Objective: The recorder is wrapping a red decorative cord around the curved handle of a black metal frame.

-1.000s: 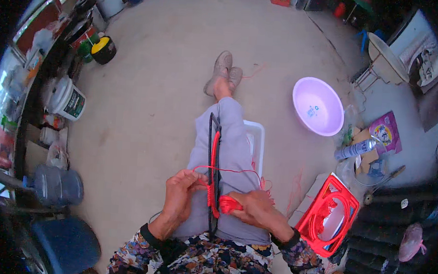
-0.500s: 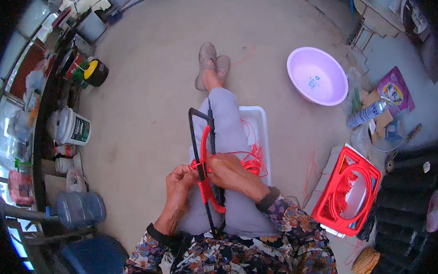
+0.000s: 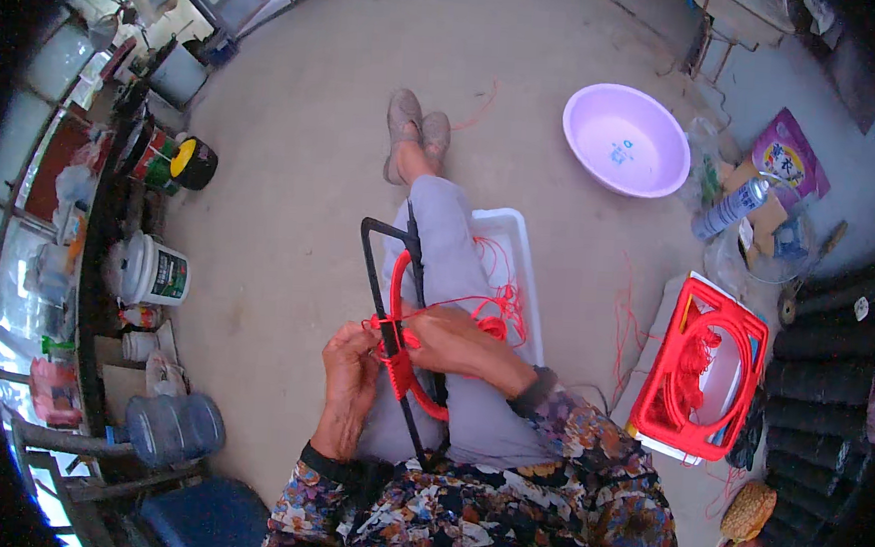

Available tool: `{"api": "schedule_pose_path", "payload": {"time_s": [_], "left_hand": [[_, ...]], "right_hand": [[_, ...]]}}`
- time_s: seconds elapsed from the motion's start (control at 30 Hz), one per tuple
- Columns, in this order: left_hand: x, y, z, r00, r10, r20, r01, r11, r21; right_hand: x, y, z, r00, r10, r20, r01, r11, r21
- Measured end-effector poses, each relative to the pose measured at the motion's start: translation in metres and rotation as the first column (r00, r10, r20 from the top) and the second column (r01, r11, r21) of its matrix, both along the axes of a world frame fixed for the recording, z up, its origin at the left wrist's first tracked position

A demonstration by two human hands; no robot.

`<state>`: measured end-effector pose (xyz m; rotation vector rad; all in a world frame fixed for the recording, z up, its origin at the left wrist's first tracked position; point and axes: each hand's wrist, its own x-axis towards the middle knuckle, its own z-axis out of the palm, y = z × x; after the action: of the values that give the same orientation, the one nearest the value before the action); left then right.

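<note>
Over my lap stands a black metal frame (image 3: 369,259), with a red ring (image 3: 397,283) fixed to it. Red cord is wound tightly round the lower part of the ring. My left hand (image 3: 350,368) is left of the frame, fingertips pinched on red cord (image 3: 372,323) at the ring's edge. On the other side, my right hand (image 3: 458,343) is curled closed against the frame and ring, its fingertips partly hidden. Strands of cord run past that hand to a tangled pile in the white tray (image 3: 527,279) beside my leg.
A purple basin (image 3: 626,140) lies on the floor ahead to the right. Nearer, a red plastic frame (image 3: 651,387) with red cord rests on a white box. On the left are a white bucket (image 3: 157,268), a clear water jug (image 3: 176,428) and a blue seat (image 3: 204,520).
The view has shifted slightly, so the surroundings sit a little differently. Both hands stay at the ring, with the left fingers slightly moved on the cord.
</note>
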<state>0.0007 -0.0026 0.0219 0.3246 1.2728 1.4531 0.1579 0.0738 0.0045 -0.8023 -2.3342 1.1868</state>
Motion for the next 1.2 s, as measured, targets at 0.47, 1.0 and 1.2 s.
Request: {"api": "schedule_pose_path", "payload": {"time_s": [0.47,1.0,1.2], "left_hand": [[-0.003,-0.028,0.055,0.978,0.118,-0.170,-0.068,0.958,0.278],[-0.009,-0.021,0.019,0.988,-0.152,0.029,0.147,0.981,0.124],[-0.003,-0.027,0.003,0.961,-0.241,0.133,0.231,0.969,0.090]], "right_hand": [[-0.017,-0.021,0.075,0.996,-0.091,-0.010,0.089,0.930,0.356],[0.232,-0.030,0.090,0.370,-0.852,-0.369,0.500,0.518,-0.694],[0.281,-0.046,0.017,0.452,-0.892,-0.009,0.892,0.452,0.016]]}}
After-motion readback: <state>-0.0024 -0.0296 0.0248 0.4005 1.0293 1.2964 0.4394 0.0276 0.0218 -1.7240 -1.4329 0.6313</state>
